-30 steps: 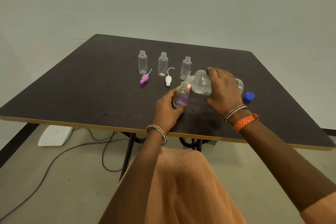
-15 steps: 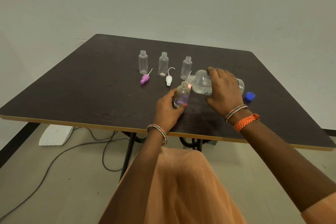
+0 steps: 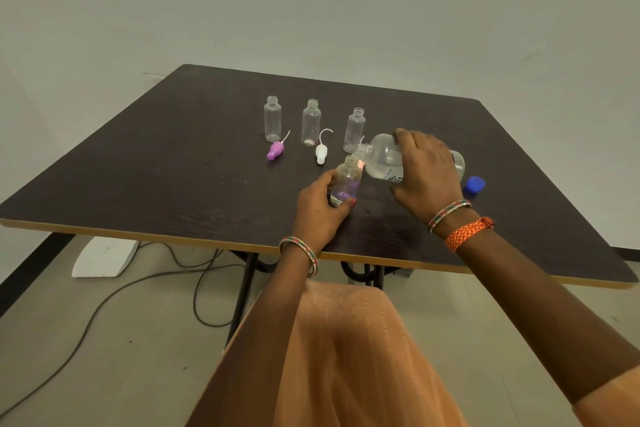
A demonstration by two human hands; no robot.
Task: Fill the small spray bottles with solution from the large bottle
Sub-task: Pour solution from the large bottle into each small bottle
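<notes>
Room: pale grey-green wall behind, light floor below with dark cables [image 3: 145, 282] trailing under the table and a white flat block [image 3: 104, 258] lying at the left.
Surface: dark wood-grain square table with a tan edge [image 3: 173, 163], seen corner-on from above.
Left hand: the left hand [image 3: 320, 210] sits near the front edge, fingers and thumb curled round a small clear plastic bottle [image 3: 344, 180] that stands upright on the table, neck uncapped.
Right hand: the right hand [image 3: 427, 170] grips over the top of the large clear plastic bottle of solution [image 3: 384, 158], tipped on its side, its mouth pointing left, right at the small bottle's neck.
Liquid: clear fluid shows in the large bottle's lower side; whether a stream is running I cannot tell.
Far row: three more small clear uncapped bottles standing upright, left one [image 3: 272, 118], middle one [image 3: 311, 123], right one [image 3: 355, 130], spaced apart.
Nozzles: a purple spray top with a thin tube [image 3: 276, 150] lies just near of the left bottle; a white spray top with a curled tube [image 3: 322, 152] lies just near of the middle one.
Cap: a blue screw cap [image 3: 474, 184] rests on the table to the right of the large bottle.
Wrists: beaded bangles on both, plus an orange woven band [image 3: 467, 232] on the right.
Lap: orange fabric [image 3: 346, 357] in the foreground.
</notes>
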